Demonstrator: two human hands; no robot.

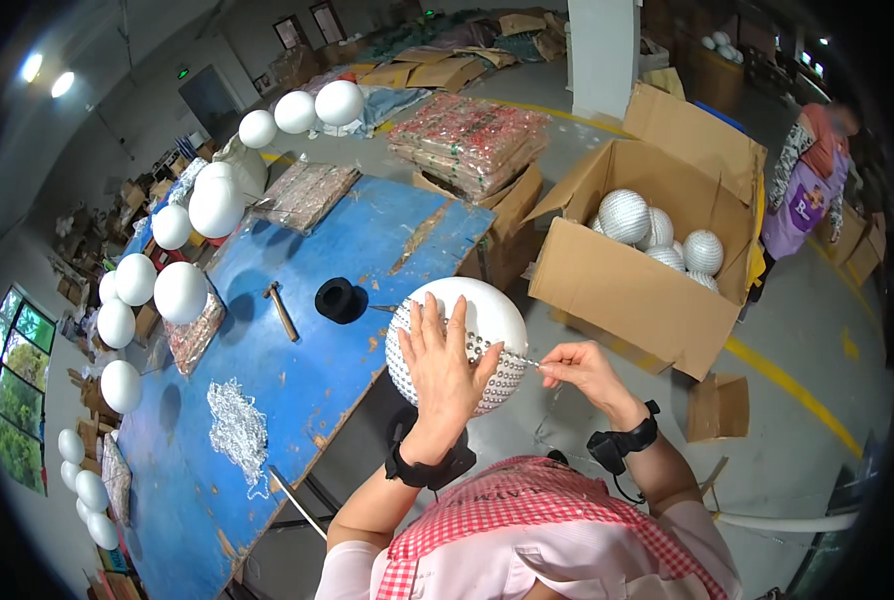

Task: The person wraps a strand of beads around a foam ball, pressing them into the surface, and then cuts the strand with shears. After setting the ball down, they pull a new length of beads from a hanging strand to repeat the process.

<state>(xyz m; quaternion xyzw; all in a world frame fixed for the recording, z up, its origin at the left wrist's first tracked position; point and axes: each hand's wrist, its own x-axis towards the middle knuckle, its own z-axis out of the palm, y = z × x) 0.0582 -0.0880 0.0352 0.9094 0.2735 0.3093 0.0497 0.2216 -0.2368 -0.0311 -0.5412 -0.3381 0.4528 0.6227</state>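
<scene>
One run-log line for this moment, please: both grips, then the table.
left grip: spread on partly beaded white ball | right grip: pinching silver strand beside ball | blue table: hammer, black roll, silver heap

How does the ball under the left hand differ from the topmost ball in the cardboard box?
The worked ball has a smooth white area beside its bead rows; the box ball shows rows all over its visible side. The left hand is spread on the worked ball, while the right hand pinches a bead strand beside it; the box ball lies untouched among others in the cardboard box. Both are round.
</scene>
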